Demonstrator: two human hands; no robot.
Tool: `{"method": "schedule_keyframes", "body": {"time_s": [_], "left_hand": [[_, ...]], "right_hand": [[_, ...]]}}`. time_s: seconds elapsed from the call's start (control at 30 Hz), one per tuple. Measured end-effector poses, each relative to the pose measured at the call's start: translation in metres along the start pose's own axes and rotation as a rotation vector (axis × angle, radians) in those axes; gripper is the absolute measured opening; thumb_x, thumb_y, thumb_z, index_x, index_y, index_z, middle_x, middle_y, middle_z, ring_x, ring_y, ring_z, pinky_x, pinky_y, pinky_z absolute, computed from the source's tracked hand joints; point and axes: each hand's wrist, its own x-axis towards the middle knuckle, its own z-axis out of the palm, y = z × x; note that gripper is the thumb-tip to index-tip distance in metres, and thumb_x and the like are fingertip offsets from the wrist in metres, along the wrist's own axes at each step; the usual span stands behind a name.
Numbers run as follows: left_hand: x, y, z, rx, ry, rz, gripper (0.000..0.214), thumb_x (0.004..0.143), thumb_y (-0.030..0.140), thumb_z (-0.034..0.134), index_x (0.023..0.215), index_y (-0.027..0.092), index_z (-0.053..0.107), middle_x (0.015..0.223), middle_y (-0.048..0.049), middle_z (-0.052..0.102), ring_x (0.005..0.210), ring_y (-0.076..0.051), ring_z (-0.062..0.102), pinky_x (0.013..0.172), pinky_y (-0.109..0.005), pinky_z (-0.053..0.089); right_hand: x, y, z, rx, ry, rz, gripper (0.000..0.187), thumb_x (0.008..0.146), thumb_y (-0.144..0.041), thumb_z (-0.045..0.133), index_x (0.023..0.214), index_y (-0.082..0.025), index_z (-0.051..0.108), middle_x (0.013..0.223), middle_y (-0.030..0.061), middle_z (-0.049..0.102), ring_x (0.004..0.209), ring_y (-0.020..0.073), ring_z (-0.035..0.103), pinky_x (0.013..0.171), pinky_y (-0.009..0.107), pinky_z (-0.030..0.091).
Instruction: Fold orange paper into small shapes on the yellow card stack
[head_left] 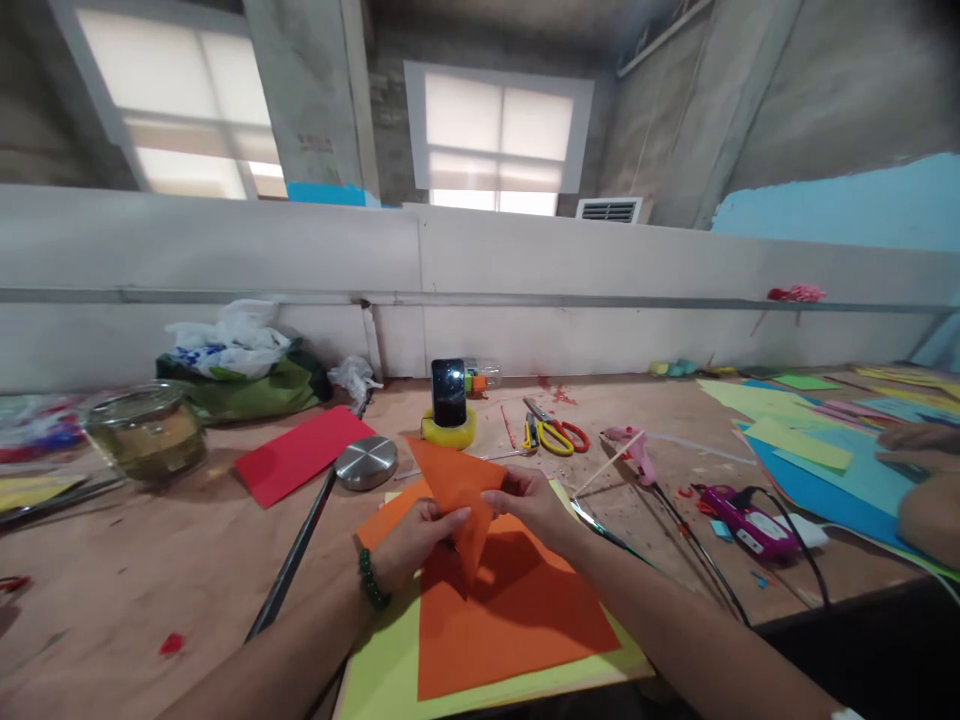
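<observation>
Head view: both hands are closed on a folded orange triangle (454,478), the left hand (416,545) at its lower edge and the right hand (529,505) at its 3 o'clock side, just above an orange sheet (517,610) on the surface (150,560). It looks mid-fold, I'd say. Scissors (551,432) lie at 1 o'clock, a phone (448,392) at 12. A sharp crease would call for even fingertip pressure.

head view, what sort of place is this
Probably a paper-craft workshop: coloured paper sheets lie on the wooden worktable beside scissors and a pink glue gun, and the left hand and right hand pinch a folded orange paper.
</observation>
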Motion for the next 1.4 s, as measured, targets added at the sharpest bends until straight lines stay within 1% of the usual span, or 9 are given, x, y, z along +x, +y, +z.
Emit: {"method": "schedule_keyframes", "body": {"time_s": [0.1, 0.2, 0.23, 0.37, 0.5, 0.6, 0.73, 1.0, 1.4], "left_hand": [[0.000, 0.004, -0.003, -0.012, 0.034, 0.010, 0.051, 0.060, 0.061, 0.077, 0.071, 0.012, 0.069, 0.065, -0.0068, 0.069, 0.056, -0.017, 0.061, 0.055, -0.026, 0.046], [0.001, 0.008, -0.007, -0.011, 0.101, 0.068, 0.051, 0.062, 0.062, 0.074, 0.077, 0.014, 0.069, 0.074, -0.0067, 0.071, 0.063, -0.018, 0.062, 0.058, -0.026, 0.047], [0.001, 0.009, -0.009, -0.003, 0.125, 0.088, 0.050, 0.063, 0.062, 0.074, 0.076, 0.014, 0.069, 0.072, -0.0057, 0.070, 0.062, -0.017, 0.061, 0.056, -0.025, 0.046], [0.002, 0.009, -0.011, 0.042, 0.164, 0.118, 0.048, 0.063, 0.061, 0.074, 0.057, 0.014, 0.065, 0.047, -0.0013, 0.059, 0.045, -0.012, 0.051, 0.049, -0.024, 0.041], [0.002, 0.010, -0.010, 0.032, 0.210, 0.168, 0.047, 0.062, 0.060, 0.075, 0.054, 0.015, 0.063, 0.048, -0.0022, 0.061, 0.046, -0.012, 0.054, 0.050, -0.024, 0.043], [0.001, 0.014, -0.015, 0.006, 0.261, 0.233, 0.046, 0.062, 0.057, 0.077, 0.049, 0.016, 0.061, 0.047, -0.0016, 0.061, 0.047, -0.011, 0.053, 0.052, -0.023, 0.044], [-0.001, 0.020, -0.023, -0.021, 0.313, 0.302, 0.041, 0.061, 0.051, 0.079, 0.048, 0.016, 0.061, 0.047, -0.0013, 0.062, 0.048, -0.011, 0.054, 0.053, -0.023, 0.045], [-0.001, 0.017, -0.020, -0.046, 0.279, 0.286, 0.041, 0.061, 0.053, 0.079, 0.056, 0.014, 0.067, 0.048, -0.0031, 0.066, 0.046, -0.012, 0.060, 0.051, -0.022, 0.049], [-0.009, 0.022, -0.014, -0.010, 0.229, 0.312, 0.047, 0.063, 0.059, 0.075, 0.054, 0.013, 0.069, 0.047, -0.0037, 0.066, 0.044, -0.012, 0.060, 0.051, -0.023, 0.048]], "right_hand": [[-0.002, -0.002, -0.003, -0.001, 0.050, -0.008, 0.036, 0.062, -0.048, 0.080, 0.067, -0.016, 0.064, 0.060, -0.0024, 0.060, 0.053, 0.0106, 0.051, 0.055, 0.025, 0.045], [-0.003, -0.004, -0.005, -0.040, 0.043, -0.010, 0.033, 0.064, -0.046, 0.079, 0.065, -0.016, 0.063, 0.059, -0.0030, 0.059, 0.051, 0.0091, 0.050, 0.053, 0.023, 0.043], [-0.003, -0.004, -0.006, -0.054, 0.041, -0.013, 0.033, 0.065, -0.046, 0.078, 0.065, -0.016, 0.062, 0.059, -0.0032, 0.058, 0.050, 0.0087, 0.049, 0.052, 0.023, 0.042], [0.000, -0.001, -0.007, -0.109, 0.089, -0.064, 0.035, 0.068, -0.048, 0.075, 0.064, -0.017, 0.060, 0.057, -0.0038, 0.055, 0.050, 0.0092, 0.048, 0.051, 0.023, 0.042], [0.001, -0.005, -0.011, -0.142, 0.114, -0.111, 0.034, 0.069, -0.047, 0.073, 0.062, -0.018, 0.058, 0.055, -0.0043, 0.052, 0.051, 0.0095, 0.047, 0.052, 0.023, 0.041], [-0.002, -0.014, -0.018, -0.195, 0.094, -0.139, 0.033, 0.070, -0.044, 0.073, 0.059, -0.018, 0.055, 0.054, -0.0047, 0.050, 0.051, 0.0093, 0.046, 0.051, 0.023, 0.038], [-0.006, -0.027, -0.026, -0.256, -0.003, -0.121, 0.033, 0.071, -0.043, 0.072, 0.059, -0.018, 0.054, 0.054, -0.0046, 0.049, 0.050, 0.0090, 0.045, 0.050, 0.022, 0.038], [-0.007, -0.019, -0.021, -0.195, -0.011, -0.063, 0.039, 0.069, -0.053, 0.073, 0.066, -0.017, 0.058, 0.057, -0.0034, 0.054, 0.051, 0.0096, 0.049, 0.049, 0.023, 0.042], [-0.007, -0.021, -0.030, -0.214, 0.003, -0.040, 0.043, 0.067, -0.054, 0.075, 0.058, -0.016, 0.058, 0.048, -0.0041, 0.050, 0.043, 0.0077, 0.042, 0.042, 0.021, 0.035]]}}
